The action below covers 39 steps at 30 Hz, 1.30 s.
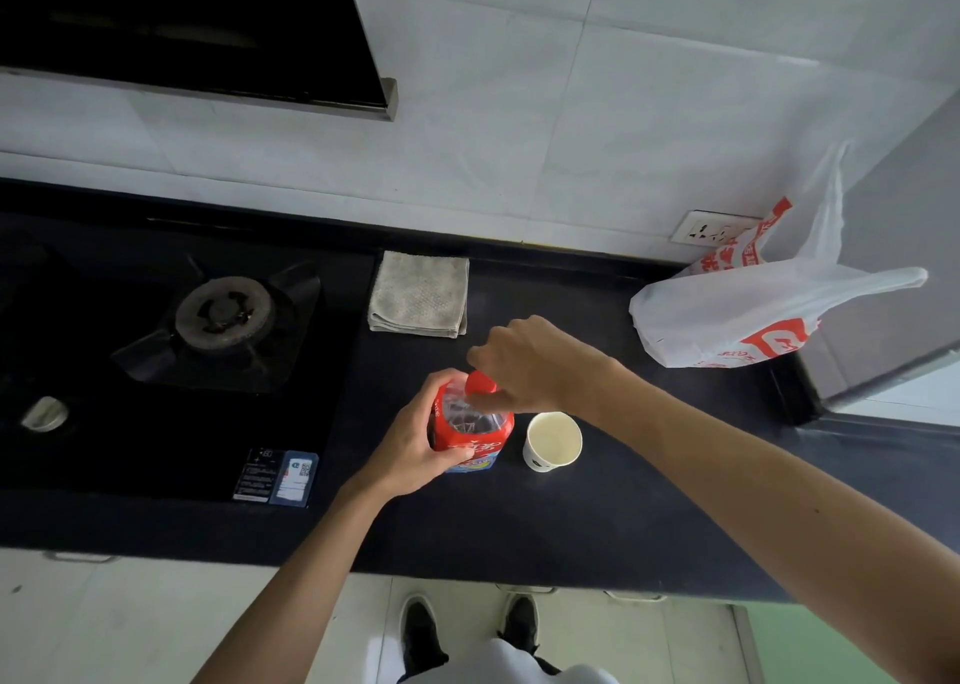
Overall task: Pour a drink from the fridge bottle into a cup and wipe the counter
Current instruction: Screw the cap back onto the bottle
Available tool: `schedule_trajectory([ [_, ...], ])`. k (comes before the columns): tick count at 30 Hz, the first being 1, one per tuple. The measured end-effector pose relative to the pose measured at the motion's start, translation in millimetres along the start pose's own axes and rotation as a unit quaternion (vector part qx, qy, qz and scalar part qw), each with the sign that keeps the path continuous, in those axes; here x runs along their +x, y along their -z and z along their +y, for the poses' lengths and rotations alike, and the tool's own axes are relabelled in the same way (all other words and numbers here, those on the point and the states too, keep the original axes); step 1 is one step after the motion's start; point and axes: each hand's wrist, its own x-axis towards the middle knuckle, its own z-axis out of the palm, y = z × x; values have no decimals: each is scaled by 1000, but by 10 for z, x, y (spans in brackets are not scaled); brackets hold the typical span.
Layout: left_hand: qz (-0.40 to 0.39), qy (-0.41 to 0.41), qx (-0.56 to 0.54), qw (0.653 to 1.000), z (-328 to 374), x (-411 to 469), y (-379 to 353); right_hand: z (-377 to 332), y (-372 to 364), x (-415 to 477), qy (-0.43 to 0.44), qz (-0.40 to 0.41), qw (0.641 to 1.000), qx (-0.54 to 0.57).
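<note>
A plastic bottle (475,431) with a red label and dark drink stands upright on the black counter (597,522). My left hand (415,447) wraps around its body from the left. My right hand (524,363) comes from above with its fingers pinched on the red cap (480,383). Just right of the bottle stands a white paper cup (553,440), upright, with nothing in it. A folded grey cloth (420,293) lies on the counter beyond the bottle, near the wall.
A black gas hob with a round burner (224,314) fills the counter's left side. A white and red plastic bag (769,309) lies at the right end, below a wall socket (711,227). A range hood (208,33) hangs at upper left. My shoes (467,631) show below the counter edge.
</note>
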Motion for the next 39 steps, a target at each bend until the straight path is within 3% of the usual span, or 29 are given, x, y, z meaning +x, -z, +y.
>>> schedule_trajectory([
  [7, 2, 1, 2, 1000, -43, 0, -6, -97, -138, 34, -95, 13, 995, 2],
  [10, 1, 2, 0, 1000, -40, 0, -8, -35, -227, -36, -4, 80, 995, 58],
  [12, 1, 4, 0, 1000, -49, 3, -11, 15, -196, -74, 56, 75, 992, 89],
  [16, 5, 7, 6, 1000, -63, 10, -10, 30, -160, -88, 67, 77, 991, 87],
  [20, 7, -1, 10, 1000, -36, 12, -5, -41, -215, -76, 18, 68, 995, 77],
  [24, 4, -4, 9, 1000, -23, 16, 1, -120, -281, -38, -35, 111, 993, -26],
  [28, -5, 15, -1, 1000, -61, 22, -6, -254, -261, 105, -139, 56, 988, -32],
  [30, -4, 19, 2, 1000, -57, 26, -3, -278, -253, 128, -148, 63, 986, -43],
  [32, -6, 12, 3, 1000, -48, 22, -4, -225, -282, 82, -120, 69, 990, -30],
  [34, -1, 5, 6, 1000, -38, 13, -2, -107, -360, 26, -38, 111, 993, -30],
  [36, 4, 2, 6, 1000, -43, 14, -1, 46, -446, -32, 41, 177, 983, -37],
  [39, 2, 0, 2, 1000, -53, 24, -2, 232, -565, -24, 105, 210, 971, -44],
])
